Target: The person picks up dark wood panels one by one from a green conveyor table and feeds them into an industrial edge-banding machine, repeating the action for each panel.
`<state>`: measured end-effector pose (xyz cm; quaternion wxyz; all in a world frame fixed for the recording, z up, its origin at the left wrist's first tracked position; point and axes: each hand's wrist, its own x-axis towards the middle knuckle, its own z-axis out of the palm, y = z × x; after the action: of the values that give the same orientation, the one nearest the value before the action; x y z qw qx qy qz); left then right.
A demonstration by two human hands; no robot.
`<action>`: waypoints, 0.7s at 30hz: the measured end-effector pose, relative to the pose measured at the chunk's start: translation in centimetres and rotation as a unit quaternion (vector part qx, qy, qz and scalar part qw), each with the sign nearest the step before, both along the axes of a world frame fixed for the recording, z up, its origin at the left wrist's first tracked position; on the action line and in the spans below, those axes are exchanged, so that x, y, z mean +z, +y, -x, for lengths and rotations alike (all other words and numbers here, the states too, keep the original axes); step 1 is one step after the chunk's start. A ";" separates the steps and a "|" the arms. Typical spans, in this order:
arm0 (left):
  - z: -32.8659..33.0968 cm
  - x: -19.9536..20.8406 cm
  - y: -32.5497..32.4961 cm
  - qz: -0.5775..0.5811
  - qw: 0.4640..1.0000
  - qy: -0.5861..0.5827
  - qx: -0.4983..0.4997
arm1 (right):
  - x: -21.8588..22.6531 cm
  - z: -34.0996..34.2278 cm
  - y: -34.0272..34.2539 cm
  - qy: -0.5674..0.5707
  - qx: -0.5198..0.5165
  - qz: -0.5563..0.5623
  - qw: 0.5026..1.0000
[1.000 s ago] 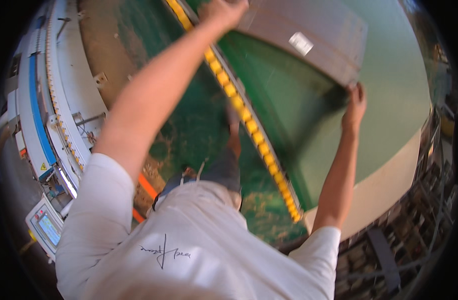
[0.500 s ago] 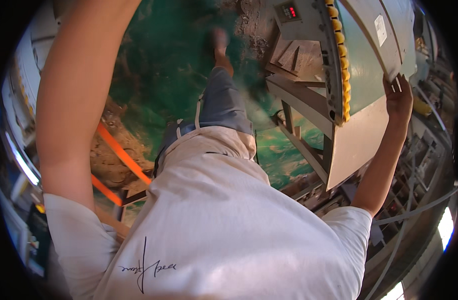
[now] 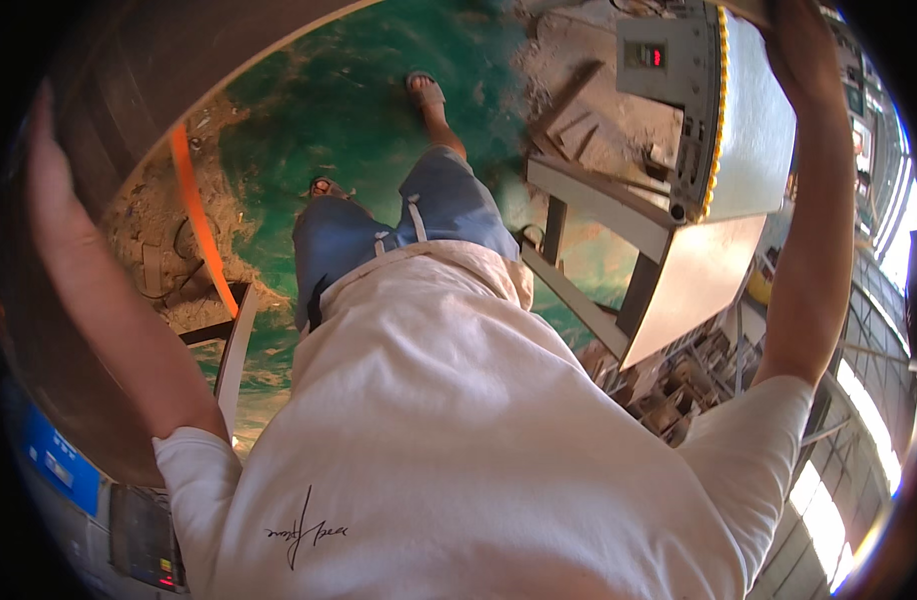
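Observation:
A large brown board [image 3: 109, 110] with a pale curved-looking edge fills the upper left, close to me. My left hand [image 3: 51, 165] is raised at the far left, closed against this board's outer side, its fingers blurred. My right hand [image 3: 804, 50] is lifted at the top right, closed round a brown edge at the top of the view; most of its fingers are hidden. Below that hand stands a machine with a pale rounded cover [image 3: 754, 120], a row of yellow beads [image 3: 721, 110] along its side and a control box [image 3: 651, 55] with a red display.
The machine rests on a pale stand [image 3: 694, 285] with open legs. An orange strip [image 3: 201, 215] slopes down to a metal frame [image 3: 234, 350] at my left. Debris [image 3: 169, 260] lies on the green floor [image 3: 329, 90]. A blue box [image 3: 61, 455] is at the lower left.
The brown board has come into view at upper left, and my left hand now shows. My right hand has risen from beside the machine cover to the top. My other foot has appeared.

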<state>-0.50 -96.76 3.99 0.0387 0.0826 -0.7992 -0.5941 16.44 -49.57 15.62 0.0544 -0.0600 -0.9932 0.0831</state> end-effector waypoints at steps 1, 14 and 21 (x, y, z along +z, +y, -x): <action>-1.0 -1.3 -2.6 0.111 0.993 0.019 0.027 | -1.1 3.8 -4.8 -0.002 -0.008 0.198 0.980; -12.3 -8.8 -23.7 -0.085 0.901 -0.214 0.367 | -12.1 26.7 -28.7 -0.193 0.052 0.379 0.904; -0.1 -8.0 -18.5 -0.073 0.852 -0.161 0.492 | -14.7 47.6 -31.7 -0.195 0.109 0.317 0.922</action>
<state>-0.37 -115.24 -4.01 0.1901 0.5622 -0.6034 -0.5326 -31.13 -81.25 0.93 -0.1714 0.0196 -0.9062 0.3861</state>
